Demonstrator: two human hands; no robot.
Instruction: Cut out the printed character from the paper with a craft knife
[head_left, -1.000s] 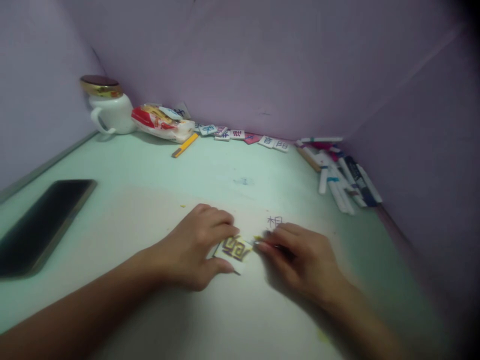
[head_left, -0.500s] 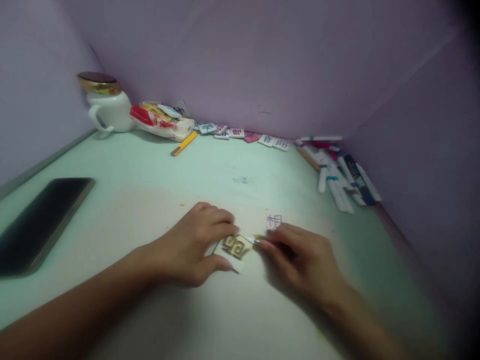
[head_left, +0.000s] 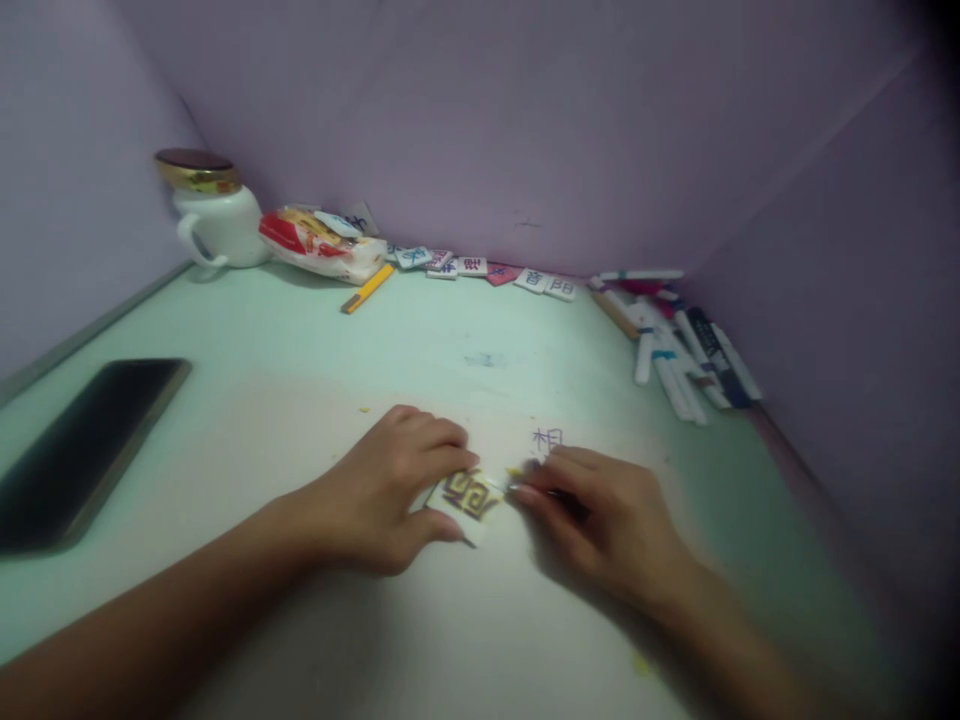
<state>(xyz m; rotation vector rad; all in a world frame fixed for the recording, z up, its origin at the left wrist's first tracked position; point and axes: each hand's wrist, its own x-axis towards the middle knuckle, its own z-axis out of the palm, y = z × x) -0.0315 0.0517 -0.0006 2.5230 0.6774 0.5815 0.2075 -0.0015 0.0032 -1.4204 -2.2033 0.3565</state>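
Observation:
My left hand [head_left: 397, 485] pinches a small white square tile [head_left: 466, 497] between thumb and fingers, on the table. A dark Chinese character with yellow around its strokes covers the tile's face. At the tile's right edge, my right hand [head_left: 600, 510] is closed around a small thin tool [head_left: 513, 487] with a shiny, pale tip. Most of that tool is hidden by the fingers, and its tip is blurred. A yellow scrap [head_left: 513, 471] lies by the fingertips. Just beyond the right hand, a purple character [head_left: 547, 439] is written on the tabletop.
A phone [head_left: 90, 450] lies at left. Along the back wall stand a white mug [head_left: 225, 225] with a gold-rimmed lid [head_left: 196, 170], a red-and-white packet [head_left: 322, 245], a yellow cutter [head_left: 367, 289] and several character tiles [head_left: 472, 266]. Several markers [head_left: 671, 360] are heaped at right.
My right hand's fingertips have drawn slightly right, away from the tile's edge, and less of the tool's tip shows. The left hand and tile stay nearly in place.

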